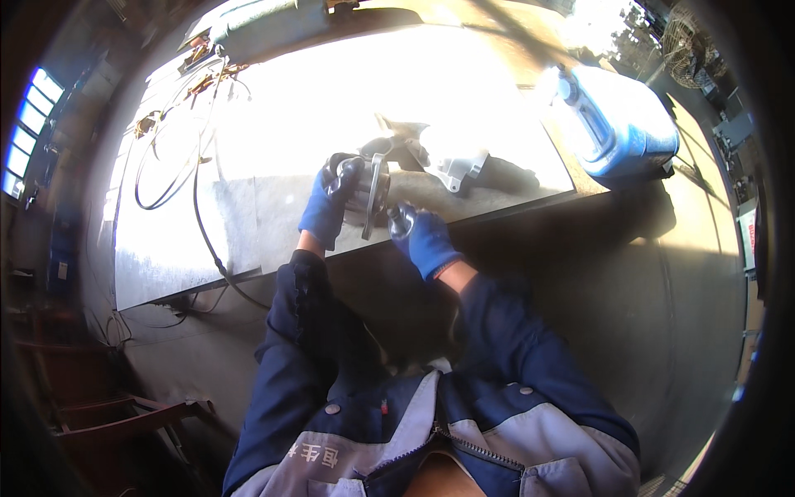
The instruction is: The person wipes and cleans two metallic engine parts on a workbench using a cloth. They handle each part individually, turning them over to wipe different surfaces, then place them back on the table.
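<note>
My left hand (326, 205), in a blue glove with dark fingers, grips a round grey metal part (377, 197) with a flat flange standing on edge. The part is just over the front of the metal-topped table (207, 273). To the right of the flange, my right hand (425, 240), in a matching glove, is closed with its fingers curled. What it holds, if anything, I cannot make out. Beyond both hands, more bare metal castings (454, 169) of irregular shape lie on the tabletop, partly washed out by glare.
A large blue plastic jug (629, 124) stands on the right. Thin hoses (199, 186) loop across the table's left side and hang over its front edge. A greenish cylinder (269, 29) lies at the back. A reddish metal frame (124, 418) is at lower left, a fan (689, 48) at far right.
</note>
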